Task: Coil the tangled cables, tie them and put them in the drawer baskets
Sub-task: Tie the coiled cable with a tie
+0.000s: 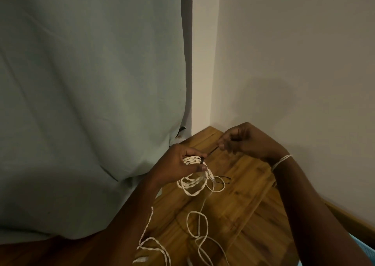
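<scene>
Tying off a coiled bundle of cream twisted cable [192, 160] at centre frame, above the wooden tabletop [239, 200].

The left hand [182, 162] grips the coil, fingers curled round it, seemingly to keep the loops together while the right hand [241, 140] pinches a thin black tie [212, 150] and draws it taut from the bundle. Loose cable tails [198, 225] trail toward the lower edge. A pale green curtain [91, 93] crowds the left; open tabletop lies lower right.

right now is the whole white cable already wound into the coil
No, the left hand grips a partial coil while loose white cable trails in loops over the wooden table.
</scene>
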The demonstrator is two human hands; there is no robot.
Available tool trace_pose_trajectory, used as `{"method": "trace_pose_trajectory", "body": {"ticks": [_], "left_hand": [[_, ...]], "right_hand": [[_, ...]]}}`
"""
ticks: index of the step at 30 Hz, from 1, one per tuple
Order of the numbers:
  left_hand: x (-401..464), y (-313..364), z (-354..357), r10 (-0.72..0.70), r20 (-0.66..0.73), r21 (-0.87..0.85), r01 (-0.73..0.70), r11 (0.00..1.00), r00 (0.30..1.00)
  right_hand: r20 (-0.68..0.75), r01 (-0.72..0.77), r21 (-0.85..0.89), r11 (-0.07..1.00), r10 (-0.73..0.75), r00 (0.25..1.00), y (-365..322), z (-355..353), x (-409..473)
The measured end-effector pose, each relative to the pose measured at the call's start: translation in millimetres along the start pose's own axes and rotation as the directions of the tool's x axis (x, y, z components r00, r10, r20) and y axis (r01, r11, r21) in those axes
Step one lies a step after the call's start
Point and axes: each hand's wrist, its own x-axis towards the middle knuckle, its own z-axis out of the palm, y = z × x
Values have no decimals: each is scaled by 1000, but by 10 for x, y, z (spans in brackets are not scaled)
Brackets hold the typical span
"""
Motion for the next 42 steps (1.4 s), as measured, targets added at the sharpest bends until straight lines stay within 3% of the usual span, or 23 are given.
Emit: {"method": "trace_pose_trajectory", "body": {"ticks": [3,5,9,12,18,25,29,34,42], "left_hand": [[22,32,18,-4,-23,-29,4,1000,1000],[46,49,38,-5,-34,-50,4,999,999],[46,78,59,-4,-61,-57,1,998,998],[47,89,46,3,-89,-83,-11,997,996],[98,113,38,-2,-228,-143,-32,989,974],[214,273,-58,82,-302,-133,-127,983,950],[269,325,-140,122,-322,-77,-155,985,939],[303,406,-187,152,-324,-61,-181,982,934],[321,453,-202,160,-332,-46,-185,982,930]], "right_hand": [[-81,86,270,959,-67,995,-53,28,-15],[-52,76,473,878,-58,997,-35,139,-16],[-44,83,626,775,-70,997,88,341,-39],[-35,91,555,827,-86,996,88,387,-50],[-152,145,507,849,-77,985,40,406,-15],[-331,215,-9,976,-206,921,-123,314,21],[-337,134,-22,991,-133,932,-224,239,7],[-289,111,-193,975,-165,943,-312,157,28],[-322,94,-277,956,-184,929,-376,129,66]]}}
